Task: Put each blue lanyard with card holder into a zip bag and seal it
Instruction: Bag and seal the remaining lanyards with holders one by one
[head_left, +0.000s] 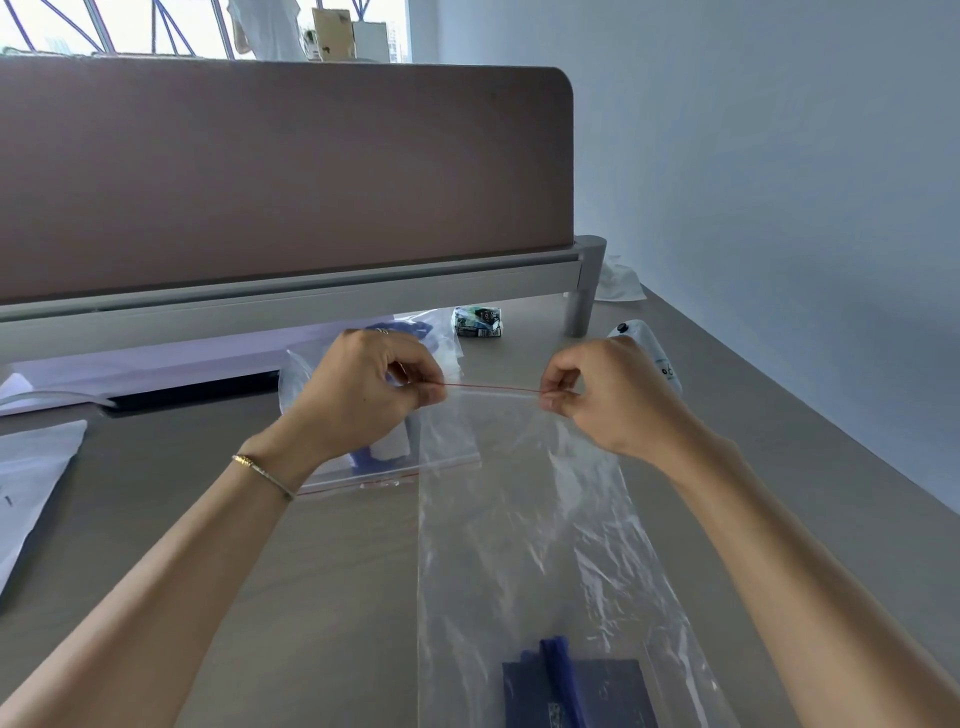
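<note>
Left hand (363, 389), right hand (597, 395) pinch zip bag (524, 519) at red seal line (491, 387) stretched between fingertips; film limp, slippery; blue lanyard with card holder (571, 691) sags well below fingers.

Zip bag with blue lanyard and card holder

Clear zip bag (545, 519), red-lined top edge stretched taut and raised; blue lanyard (561, 675) and dark blue card holder (613, 691) lie at its bottom, on the bench (311, 597).

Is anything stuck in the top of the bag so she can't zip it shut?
Nothing visible is. Both the left hand and the right hand pinch the ends of the red zip strip, and the blue lanyard with its card holder lies down at the bag's bottom, away from the strip.
</note>
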